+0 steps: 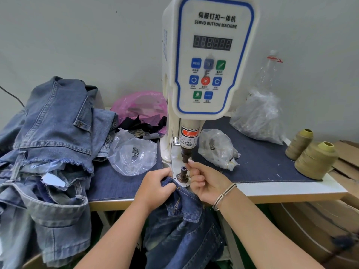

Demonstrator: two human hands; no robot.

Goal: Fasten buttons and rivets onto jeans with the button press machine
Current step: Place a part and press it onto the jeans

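Note:
The white servo button press machine [206,61] stands at the middle of the table, its upper punch [185,155] hanging just above the lower die [183,172]. My left hand [155,186] grips the waistband of the dark blue jeans [184,226], which hang off the table's front edge just left of the die. My right hand [204,182] has its fingers curled and its fingertips pinched together right at the tip of the upper punch. Whether a button sits between those fingertips is too small to tell.
A pile of lighter jeans [50,148] fills the left side. Clear plastic bags of small metal parts [134,154] [217,148] lie on either side of the machine, and a bigger bag [258,117] sits at the back right. Two thread cones [314,158] stand at the right edge, beside cardboard boxes [347,164].

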